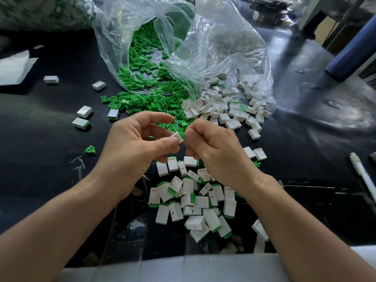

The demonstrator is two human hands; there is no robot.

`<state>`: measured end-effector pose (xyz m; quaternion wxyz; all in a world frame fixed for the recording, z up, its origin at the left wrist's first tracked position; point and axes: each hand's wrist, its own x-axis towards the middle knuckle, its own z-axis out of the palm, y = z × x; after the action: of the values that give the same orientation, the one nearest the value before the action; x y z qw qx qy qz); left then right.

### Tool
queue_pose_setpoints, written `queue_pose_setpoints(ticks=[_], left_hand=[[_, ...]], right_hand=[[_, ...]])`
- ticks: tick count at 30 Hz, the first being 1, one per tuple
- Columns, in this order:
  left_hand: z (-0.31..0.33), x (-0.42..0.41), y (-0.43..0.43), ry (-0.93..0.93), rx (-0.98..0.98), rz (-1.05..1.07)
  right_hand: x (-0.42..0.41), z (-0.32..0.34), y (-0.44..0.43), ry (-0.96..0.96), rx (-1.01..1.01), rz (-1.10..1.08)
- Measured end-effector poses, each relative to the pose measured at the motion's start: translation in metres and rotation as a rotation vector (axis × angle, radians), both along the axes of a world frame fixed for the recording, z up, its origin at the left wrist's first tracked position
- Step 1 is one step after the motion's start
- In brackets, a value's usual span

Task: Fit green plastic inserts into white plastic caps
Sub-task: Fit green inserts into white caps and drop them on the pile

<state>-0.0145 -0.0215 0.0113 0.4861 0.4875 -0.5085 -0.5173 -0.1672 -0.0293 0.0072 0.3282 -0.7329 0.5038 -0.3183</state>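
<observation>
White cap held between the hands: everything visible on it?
The white cap is a small boxy piece of matt white plastic; only a corner and one flat face show. It is held tilted above the black table. The left hand pinches it between thumb and fingers. The right hand, fingers curled, has its thumb close beside it. A green sliver shows at its right edge; whether that is an insert going in cannot be told.

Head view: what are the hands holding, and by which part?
The left hand pinches a white cap by its left end, thumb on top. The right hand is curled beside the cap's other end; what it holds, if anything, is hidden.
</observation>
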Motion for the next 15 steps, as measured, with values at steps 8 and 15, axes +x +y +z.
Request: queue_pose_setpoints(ticks=[8,15], left_hand=[[-0.0027,0.0017,0.0014,-0.037,-0.020,-0.029],[-0.0007,0.0046,0.0041,-0.121,-0.079,-0.063]], right_hand=[[-0.0063,0.0035,0.0012,0.143,-0.094,0.103],[-0.0025,0.0054,0.0042,0.281,-0.163,0.144]])
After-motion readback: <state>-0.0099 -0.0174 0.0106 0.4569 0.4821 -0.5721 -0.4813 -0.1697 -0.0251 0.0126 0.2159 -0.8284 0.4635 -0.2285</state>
